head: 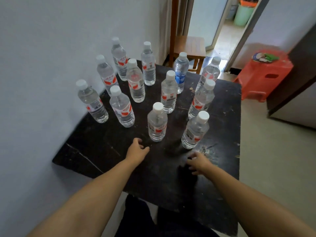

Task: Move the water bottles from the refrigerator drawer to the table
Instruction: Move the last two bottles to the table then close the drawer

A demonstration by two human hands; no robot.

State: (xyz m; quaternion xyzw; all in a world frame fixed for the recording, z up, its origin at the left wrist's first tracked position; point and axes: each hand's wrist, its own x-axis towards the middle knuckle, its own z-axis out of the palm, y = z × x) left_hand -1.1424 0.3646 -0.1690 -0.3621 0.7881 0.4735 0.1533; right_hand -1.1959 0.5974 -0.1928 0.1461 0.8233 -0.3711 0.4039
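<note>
Several clear water bottles with white caps stand upright on a dark, scuffed table (153, 177). Most carry red-and-white labels; one at the back (180, 72) has a blue label. The two nearest bottles stand at the front, one (157, 123) just beyond my left hand and one (195, 130) just beyond my right hand. My left hand (136, 150) hovers over the table with loosely curled fingers and holds nothing. My right hand (198, 162) is blurred, with its fingers spread, and it holds nothing either. The refrigerator drawer is out of view.
A white wall runs along the table's left side. A wooden chair (189, 47) stands behind the table by an open doorway. A red plastic stool (263, 74) sits at the right, next to a dark cabinet or appliance side (297, 79). Pale floor lies to the right.
</note>
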